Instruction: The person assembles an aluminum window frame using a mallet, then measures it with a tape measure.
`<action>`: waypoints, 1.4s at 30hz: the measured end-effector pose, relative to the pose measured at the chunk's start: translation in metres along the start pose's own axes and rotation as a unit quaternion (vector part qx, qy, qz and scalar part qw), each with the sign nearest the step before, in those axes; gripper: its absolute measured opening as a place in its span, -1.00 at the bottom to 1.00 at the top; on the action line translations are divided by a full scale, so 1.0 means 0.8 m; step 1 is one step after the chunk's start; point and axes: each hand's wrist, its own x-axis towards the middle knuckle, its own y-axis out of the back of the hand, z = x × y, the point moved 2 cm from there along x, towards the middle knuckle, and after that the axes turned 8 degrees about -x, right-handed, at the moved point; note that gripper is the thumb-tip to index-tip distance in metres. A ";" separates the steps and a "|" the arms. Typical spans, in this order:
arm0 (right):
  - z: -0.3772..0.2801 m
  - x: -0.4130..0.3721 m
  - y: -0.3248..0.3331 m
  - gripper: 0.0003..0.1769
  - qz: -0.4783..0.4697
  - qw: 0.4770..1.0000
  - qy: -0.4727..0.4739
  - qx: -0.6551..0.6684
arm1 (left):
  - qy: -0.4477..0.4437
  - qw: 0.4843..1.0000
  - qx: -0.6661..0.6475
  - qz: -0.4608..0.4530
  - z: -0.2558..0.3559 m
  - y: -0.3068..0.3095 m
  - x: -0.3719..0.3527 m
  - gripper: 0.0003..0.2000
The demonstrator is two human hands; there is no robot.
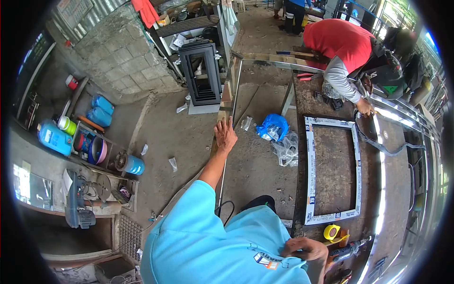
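My left hand (225, 135) is stretched forward, its fingers over the edge of a long metal frame (230, 92). The frame's far corner shows beyond it, and a crossbar runs right to the bench. My right hand (305, 248) is curled closed in front of my shirt; its palm is hidden, so I cannot make out whether it holds anything. Close to it on the bench lie a yellow tape measure (331, 231) and a power drill (347, 252). Further up lies a small rectangular frame (310, 170) covered in printed protective tape.
A co-worker in a red shirt (336, 40) bends over the bench's far end, one hand (364, 107) on it. A blue plastic bag (273, 127) lies on the floor. A black louvred frame (201, 73) stands ahead. Blue jugs (54, 137) and a bench machine (78, 201) are at left.
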 end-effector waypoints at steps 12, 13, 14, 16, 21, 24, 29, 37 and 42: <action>0.303 -0.173 -0.046 -0.22 0.556 0.252 -0.705 -0.361 | 0.005 1.000 0.005 -0.024 0.001 0.003 0.001 -0.28; 0.314 -0.169 -0.054 -0.21 0.569 0.221 -0.676 -0.413 | 0.004 1.000 0.006 -0.025 0.001 0.003 0.001 -0.28; 0.324 -0.176 -0.055 -0.21 0.568 0.223 -0.677 -0.412 | 0.002 1.000 0.006 -0.026 0.001 0.003 0.001 -0.28; 0.321 -0.181 -0.057 -0.21 0.576 0.279 -0.681 -0.355 | -0.001 1.000 0.012 -0.028 -0.001 0.003 0.000 -0.27; 0.298 -0.213 -0.024 0.00 0.634 0.413 -0.600 -0.259 | 0.005 0.999 0.012 -0.032 0.001 0.004 0.000 -0.24; 0.256 -0.222 -0.006 0.02 0.652 0.479 -0.566 -0.157 | 0.009 0.999 0.006 -0.036 0.000 0.003 -0.001 -0.23; 0.225 -0.263 -0.002 -0.25 0.760 0.585 -0.210 0.189 | 0.008 0.999 -0.008 -0.037 -0.002 0.003 -0.001 -0.21; 0.100 -0.039 0.123 -0.06 0.582 0.743 -0.031 0.328 | 0.047 0.992 -0.109 -0.030 0.003 0.019 0.004 -0.32; 0.123 0.141 0.259 0.02 0.329 0.805 -0.083 0.486 | 0.257 0.753 -0.558 -0.234 0.037 0.031 0.041 -0.67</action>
